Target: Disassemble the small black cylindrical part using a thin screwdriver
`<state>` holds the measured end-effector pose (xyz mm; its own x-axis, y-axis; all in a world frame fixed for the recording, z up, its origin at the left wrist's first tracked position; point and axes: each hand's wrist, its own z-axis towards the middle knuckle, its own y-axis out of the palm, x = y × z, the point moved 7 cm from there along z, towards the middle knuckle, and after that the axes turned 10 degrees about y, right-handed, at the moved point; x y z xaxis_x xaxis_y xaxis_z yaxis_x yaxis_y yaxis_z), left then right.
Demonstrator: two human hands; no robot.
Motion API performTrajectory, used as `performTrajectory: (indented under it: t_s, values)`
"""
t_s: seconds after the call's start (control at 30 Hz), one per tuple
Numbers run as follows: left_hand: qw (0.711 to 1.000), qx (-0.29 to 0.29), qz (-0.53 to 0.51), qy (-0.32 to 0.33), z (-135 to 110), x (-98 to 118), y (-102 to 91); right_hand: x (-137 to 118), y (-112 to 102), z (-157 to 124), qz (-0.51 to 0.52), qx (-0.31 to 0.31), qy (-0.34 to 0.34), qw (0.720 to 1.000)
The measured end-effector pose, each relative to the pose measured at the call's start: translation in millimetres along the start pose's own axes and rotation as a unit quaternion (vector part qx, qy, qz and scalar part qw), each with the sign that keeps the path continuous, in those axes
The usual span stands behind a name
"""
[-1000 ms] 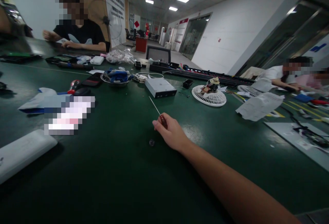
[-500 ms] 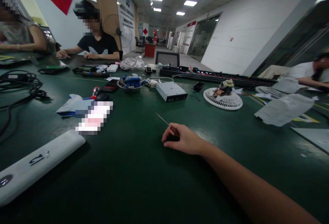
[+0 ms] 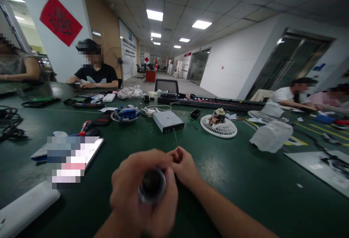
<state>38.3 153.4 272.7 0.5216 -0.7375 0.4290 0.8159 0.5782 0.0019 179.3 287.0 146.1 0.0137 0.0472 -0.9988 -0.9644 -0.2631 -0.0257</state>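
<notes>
My right hand (image 3: 187,169) is closed on a thin screwdriver (image 3: 176,139), whose metal shaft points away from me, toward an optical drive (image 3: 168,121) lying on the green table. Close to the camera, my left hand (image 3: 122,183) is wrapped round a cylindrical object (image 3: 152,185) with a dark round end and a silvery rim; its kind I cannot make out. The fingers of my left hand are up against my right hand, partly hiding it. To the left lie a phone (image 3: 91,152) with a lit screen and a long white device (image 3: 29,209).
Behind the drive stands a bowl of blue items (image 3: 124,116). At right are a white fan grille (image 3: 218,130), a crumpled white wrapping (image 3: 272,136) and a white panel (image 3: 313,167). Black cables (image 3: 9,123) lie far left. Several people sit around the table.
My left hand has come into view with the cylindrical object and met my right hand. The screwdriver now points more straight ahead. The camera view has tilted up and turned right.
</notes>
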Motion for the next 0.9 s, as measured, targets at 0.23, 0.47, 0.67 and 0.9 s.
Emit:
performTrajectory:
  t_s: [0.23, 0.47, 0.67, 0.9]
  values:
    - [0.899, 0.335, -0.107, -0.262, 36, -128, 73.0, 4, -35, 17, 0.067, 0.154, -0.019, 0.986]
    - [0.988, -0.11, -0.068, -0.088, 8, -122, 103.3, 7, -44, 22, 0.077, 0.153, -0.008, 0.985]
    - [0.905, -0.391, 0.099, -0.137, -48, -133, 41.2, 1, -32, 14, -0.036, 0.158, -0.009, 0.987]
    - [0.892, -0.385, 0.118, -0.205, -54, -139, 26.5, -2, -30, 20, -0.13, 0.149, 0.048, 0.979]
